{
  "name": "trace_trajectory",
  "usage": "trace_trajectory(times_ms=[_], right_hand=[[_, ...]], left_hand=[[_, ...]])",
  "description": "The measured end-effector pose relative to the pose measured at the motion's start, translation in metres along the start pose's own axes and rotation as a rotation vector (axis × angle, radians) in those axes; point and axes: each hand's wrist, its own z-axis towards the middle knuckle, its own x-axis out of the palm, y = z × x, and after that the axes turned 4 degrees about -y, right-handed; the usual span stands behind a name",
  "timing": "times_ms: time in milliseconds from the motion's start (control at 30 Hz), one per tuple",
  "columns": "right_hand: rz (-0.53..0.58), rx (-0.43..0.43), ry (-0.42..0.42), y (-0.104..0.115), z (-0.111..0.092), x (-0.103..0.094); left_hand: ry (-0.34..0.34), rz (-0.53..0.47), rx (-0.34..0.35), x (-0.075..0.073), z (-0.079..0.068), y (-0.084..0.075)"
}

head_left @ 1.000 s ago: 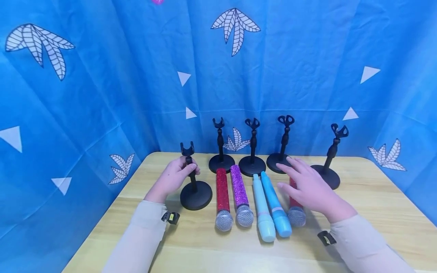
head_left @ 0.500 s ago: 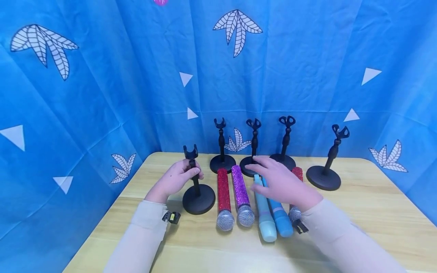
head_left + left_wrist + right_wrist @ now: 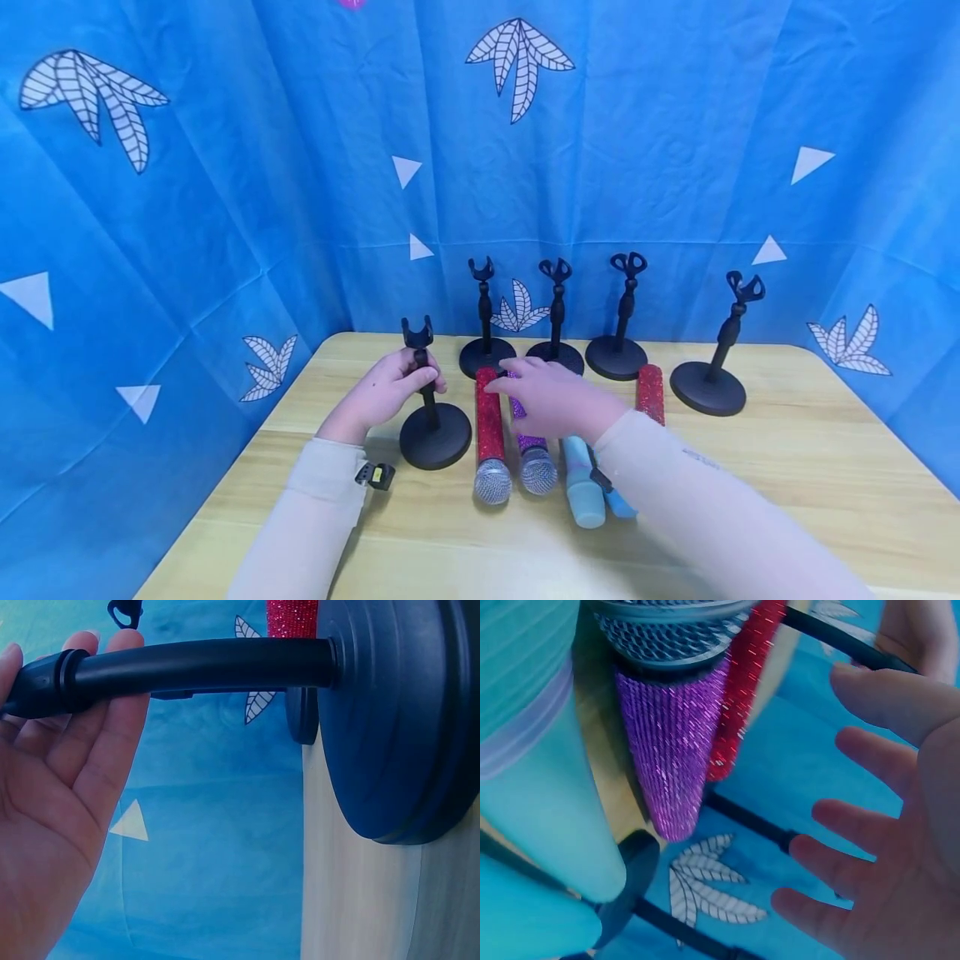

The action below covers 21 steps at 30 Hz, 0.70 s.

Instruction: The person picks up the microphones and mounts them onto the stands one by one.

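Loosely spread, the right hand (image 3: 558, 397) hangs clear of the purple microphone's (image 3: 671, 742) edge; the left (image 3: 381, 388) grips a stand (image 3: 435, 436).

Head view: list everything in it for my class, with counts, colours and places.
Table: 1, light wood, underneath
Cloth: count unclear, blue, behind and beside table
Front stand: 1, black, upright, left on table
Back stands: 3, black, row before cloth
Right stand: 1, black, right of row
Purple microphone: 1, purple and silver, central, partly hidden
Red microphones: 2, red, either end of the microphones
Turquoise microphone: 1, pale turquoise, right of purple
Blue microphone: 1, blue, beside turquoise, mostly hidden
Wrist cameras: 2, black, at cuffs
Sleeves: 2, pale, from below
Left grip: 1, bare, holding front stand
Right grip: 1, bare, over purple microphone
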Motion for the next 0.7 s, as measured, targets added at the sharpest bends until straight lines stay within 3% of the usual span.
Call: trace_trajectory(times_ms=[167, 433, 700], right_hand=[[-0.022, -0.039, 0.09, 0.007, 0.017, 0.011], [-0.057, -0.039, 0.175, 0.018, 0.029, 0.021], [0.006, 0.02, 0.22, 0.017, 0.031, 0.027]], left_hand=[[-0.004, 0.005, 0.004, 0.0, 0.006, 0.018], [0.0, -0.003, 0.028, 0.001, 0.005, 0.021], [-0.009, 0.002, 0.021, 0.001, 0.006, 0.022]])
